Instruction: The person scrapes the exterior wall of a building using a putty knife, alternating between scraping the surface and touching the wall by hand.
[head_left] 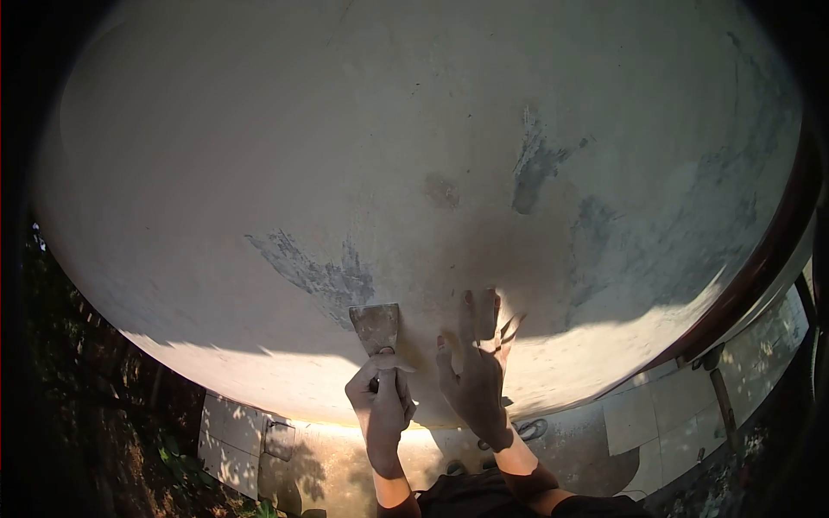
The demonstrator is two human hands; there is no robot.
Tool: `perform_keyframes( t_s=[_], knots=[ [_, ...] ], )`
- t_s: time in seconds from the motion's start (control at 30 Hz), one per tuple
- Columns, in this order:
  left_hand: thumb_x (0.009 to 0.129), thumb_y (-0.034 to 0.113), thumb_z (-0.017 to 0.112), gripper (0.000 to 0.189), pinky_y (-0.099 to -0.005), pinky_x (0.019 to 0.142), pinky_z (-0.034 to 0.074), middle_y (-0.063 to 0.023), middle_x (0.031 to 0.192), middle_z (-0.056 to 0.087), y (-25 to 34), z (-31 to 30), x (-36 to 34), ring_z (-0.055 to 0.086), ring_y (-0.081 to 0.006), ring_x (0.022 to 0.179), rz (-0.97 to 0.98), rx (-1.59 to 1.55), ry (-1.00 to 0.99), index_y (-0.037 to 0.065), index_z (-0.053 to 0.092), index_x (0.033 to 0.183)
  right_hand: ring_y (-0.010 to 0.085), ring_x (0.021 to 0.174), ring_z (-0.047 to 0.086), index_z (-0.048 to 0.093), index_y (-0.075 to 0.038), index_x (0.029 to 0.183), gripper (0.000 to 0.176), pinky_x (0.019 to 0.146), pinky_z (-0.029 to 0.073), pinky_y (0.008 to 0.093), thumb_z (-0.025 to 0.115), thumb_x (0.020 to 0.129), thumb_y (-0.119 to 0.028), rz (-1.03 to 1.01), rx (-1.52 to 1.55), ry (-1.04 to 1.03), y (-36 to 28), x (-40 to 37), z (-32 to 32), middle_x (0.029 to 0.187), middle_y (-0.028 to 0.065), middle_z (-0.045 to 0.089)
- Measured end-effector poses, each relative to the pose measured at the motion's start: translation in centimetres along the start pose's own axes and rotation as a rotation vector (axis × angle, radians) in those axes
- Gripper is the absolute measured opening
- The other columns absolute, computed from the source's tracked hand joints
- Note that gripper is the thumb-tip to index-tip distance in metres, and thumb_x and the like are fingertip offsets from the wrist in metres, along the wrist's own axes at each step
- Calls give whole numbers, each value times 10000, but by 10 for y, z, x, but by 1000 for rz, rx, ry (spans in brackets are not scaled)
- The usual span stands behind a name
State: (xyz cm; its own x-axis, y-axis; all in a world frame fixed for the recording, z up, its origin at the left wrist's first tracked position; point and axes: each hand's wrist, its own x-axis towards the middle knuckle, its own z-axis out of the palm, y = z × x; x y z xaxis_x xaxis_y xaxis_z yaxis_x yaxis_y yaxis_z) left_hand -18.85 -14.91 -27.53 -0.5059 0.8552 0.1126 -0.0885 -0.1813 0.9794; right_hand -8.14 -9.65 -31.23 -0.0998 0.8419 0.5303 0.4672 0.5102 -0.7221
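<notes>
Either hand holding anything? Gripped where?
Left hand grips a scraper by its handle, blade on the wall. Right hand holds nothing, lying flat on the wall.

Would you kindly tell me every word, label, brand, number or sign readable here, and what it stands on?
There is no readable text anywhere.
The pale plastered wall bears only grey scraped patches.
The rusty flat metal scraper, gripped by the left hand, shows no visible brand mark.
The right hand rests open on the wall.
The square grey floor tiles are blank.
</notes>
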Motion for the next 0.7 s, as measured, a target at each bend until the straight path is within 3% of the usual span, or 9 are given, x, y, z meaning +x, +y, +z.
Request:
perform_keyframes(
  t_s=[0.13,0.2,0.23,0.3,0.4,0.43,0.53,0.57,0.7],
  knots=[
    [1003,106,499,260,-213,322,224,39,478,363,30,7,10,304,-22,357,72,28,-35,27,651,808,319,554,644,446,-16,1412,548,540,490,377,612,898,-111,-56,-16,89,-3,4,3,657,176,648],
    [1002,104,501,252,-217,323,227,42,477,377,43,9,9,307,-21,353,58,45,-12,23,658,822,375,976,665,265,-49,1523,670,874,486,433,572,931,-126,368,143,-268,-15,5,-5,797,233,669],
    [1001,102,500,251,-217,327,231,45,475,383,43,7,9,308,-21,352,83,69,-44,23,661,826,375,976,665,265,-49,1523,670,874,486,433,572,931,-126,355,134,-273,-11,3,0,797,233,669],
    [1000,95,493,252,-214,343,242,46,471,395,34,2,8,321,-20,351,66,68,-68,26,671,836,404,1235,525,313,-40,1503,643,1032,386,460,573,916,-96,249,157,-144,8,-7,15,1202,296,600],
    [1003,98,487,262,-209,350,242,45,470,398,26,4,7,326,-18,355,8,66,-24,34,678,835,428,1277,477,350,-32,1484,619,1032,392,464,571,906,-72,294,126,-189,24,-10,20,1436,282,428],
    [996,87,482,262,-207,368,251,48,481,395,29,5,8,336,-16,374,18,48,-43,34,682,834,172,597,624,634,-1,1181,277,578,488,318,602,959,-164,9,170,208,23,-10,27,742,127,659],
    [996,61,459,253,-218,297,198,41,483,366,52,19,17,262,-20,336,192,55,-78,31,647,830,226,854,667,616,16,1224,307,737,507,330,598,952,-125,526,310,-10,3,-12,18,979,199,681],
    [995,74,468,242,-216,297,207,43,488,371,59,22,17,262,-18,338,194,57,-82,31,651,843,320,1150,575,541,3,1339,420,942,448,379,604,935,-95,-92,145,316,-21,7,5,1284,244,576],
    [1000,94,486,234,-213,297,210,44,489,368,31,12,4,256,-20,339,148,90,-76,31,652,848,350,938,628,539,15,1317,420,844,482,420,597,914,-88,-29,159,137,-13,-2,-9,1051,200,653]
  ],
)
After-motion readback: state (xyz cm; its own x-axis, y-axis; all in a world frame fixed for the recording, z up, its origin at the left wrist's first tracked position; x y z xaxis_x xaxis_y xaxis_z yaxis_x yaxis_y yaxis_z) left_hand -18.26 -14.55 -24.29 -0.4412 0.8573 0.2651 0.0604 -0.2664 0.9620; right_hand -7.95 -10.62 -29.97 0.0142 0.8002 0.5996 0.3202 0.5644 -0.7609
